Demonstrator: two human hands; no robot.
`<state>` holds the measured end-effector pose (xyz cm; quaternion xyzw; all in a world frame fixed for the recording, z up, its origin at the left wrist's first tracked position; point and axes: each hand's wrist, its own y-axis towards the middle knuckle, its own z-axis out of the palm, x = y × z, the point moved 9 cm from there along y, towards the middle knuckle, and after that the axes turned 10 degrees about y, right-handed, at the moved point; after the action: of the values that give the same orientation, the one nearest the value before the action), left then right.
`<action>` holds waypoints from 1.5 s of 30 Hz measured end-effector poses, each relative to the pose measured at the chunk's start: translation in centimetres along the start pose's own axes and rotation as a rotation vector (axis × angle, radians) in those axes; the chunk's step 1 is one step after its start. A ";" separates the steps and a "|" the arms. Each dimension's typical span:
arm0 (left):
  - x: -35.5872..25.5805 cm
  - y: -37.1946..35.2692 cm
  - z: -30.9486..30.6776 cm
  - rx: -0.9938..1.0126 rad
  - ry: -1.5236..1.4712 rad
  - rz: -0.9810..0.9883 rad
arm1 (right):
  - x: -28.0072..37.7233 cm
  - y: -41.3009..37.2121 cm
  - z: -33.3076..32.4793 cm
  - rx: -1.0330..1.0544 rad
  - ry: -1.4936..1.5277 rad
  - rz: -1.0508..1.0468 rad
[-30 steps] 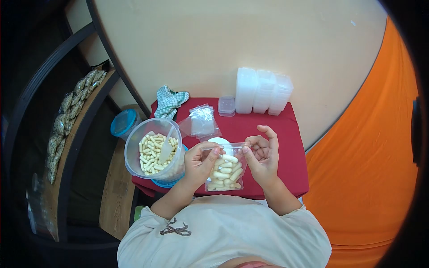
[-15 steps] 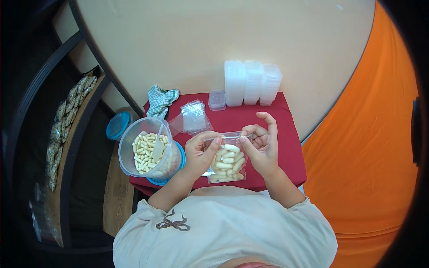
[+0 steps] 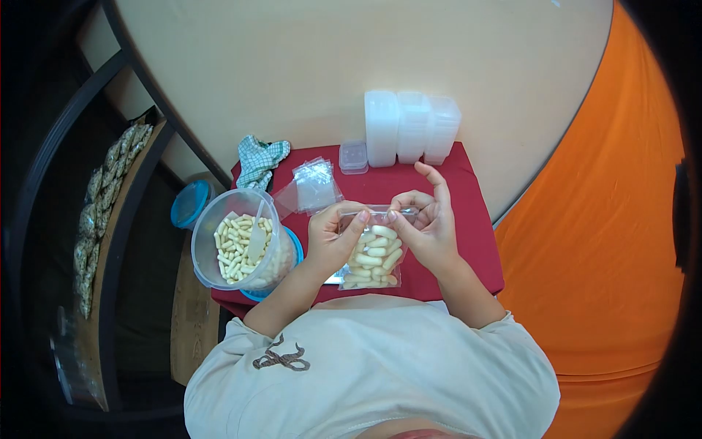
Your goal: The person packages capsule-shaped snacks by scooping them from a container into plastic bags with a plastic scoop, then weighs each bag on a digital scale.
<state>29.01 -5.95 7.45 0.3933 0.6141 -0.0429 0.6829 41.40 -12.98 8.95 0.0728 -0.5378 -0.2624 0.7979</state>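
Both hands hold a clear plastic bag (image 3: 376,261) filled with pale, finger-shaped pieces, close in front of my body. My left hand (image 3: 335,238) pinches the top left of the bag between thumb and fingers. At the top right, my right hand (image 3: 426,223) grips the bag's edge with thumb and fingers, its index finger raised. The upper edge of the bag looks folded or pressed between the thumbs. Left of my left hand stands a clear round tub (image 3: 210,267) with many similar pale pieces (image 3: 235,246) and a whitish scoop (image 3: 257,240) inside.
The small table has a red cloth (image 3: 468,219). At its back are stacked clear containers (image 3: 382,130), a small lidded box (image 3: 353,158), a pile of empty bags (image 3: 316,184) and a checked cloth (image 3: 259,159). A blue-lidded tub (image 3: 191,204) stands left, near a shelf with packed snacks (image 3: 106,208).
My thumbs have come closer together along the bag's top edge, my left hand shifting slightly right. The bag stays in both hands.
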 end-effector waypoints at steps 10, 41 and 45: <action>0.8 -0.1 0.6 0.126 0.156 0.059 | 1.6 0.4 0.0 0.072 -0.401 -0.147; 0.5 0.6 0.7 0.156 0.564 0.343 | -1.8 0.7 0.1 0.238 -0.891 -0.086; 1.2 0.3 0.0 0.171 0.568 0.312 | -1.5 0.7 -0.6 0.220 -0.865 -0.085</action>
<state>29.47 -5.28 6.50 0.5348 0.7064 0.1221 0.4473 41.76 -11.76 7.71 0.0629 -0.8432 -0.2427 0.4755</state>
